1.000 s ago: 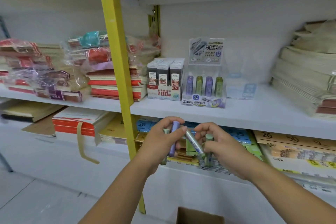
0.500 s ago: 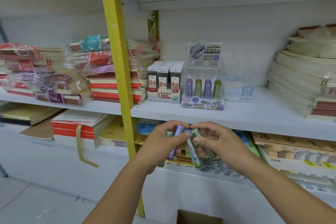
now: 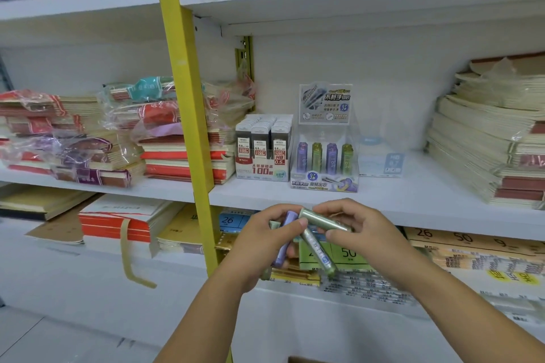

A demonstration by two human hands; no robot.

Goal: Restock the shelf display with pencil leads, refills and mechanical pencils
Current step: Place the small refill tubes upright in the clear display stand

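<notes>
**Hands.** Both hands are in the lower centre of the frame, close together, in front of the edge of the shelf [image 3: 413, 203].

- The left hand [image 3: 261, 240] is curled around a purple tube [image 3: 284, 240]. The tube stands nearly upright, with its cap above the thumb. A pale green end shows beside it in the same fist; what it belongs to cannot be told.
- The right hand [image 3: 364, 233] pinches a green tube [image 3: 323, 220] between thumb and fingers. This tube lies almost level, with its left end just beside the top of the purple tube.
- A second green tube [image 3: 320, 253] slants down to the right below the two hands. Which hand holds it cannot be told.

**Shelf.** A display box [image 3: 323, 184] stands on the shelf above the hands, in the centre of the frame.

- Its front row holds four upright tubes: purple, green, purple, green.
- A printed card [image 3: 324, 103] rises behind them.
- Just left of it stands a lead box [image 3: 262, 168] packed with grey-capped cases.
- Just right of it stands a clear box [image 3: 382, 163] with a blue label.

**Surroundings.** A yellow post [image 3: 188, 115] runs from top to bottom, left of centre. Stacks of notebooks [image 3: 495, 141] lie on the shelf at the far left and far right of the frame.
</notes>
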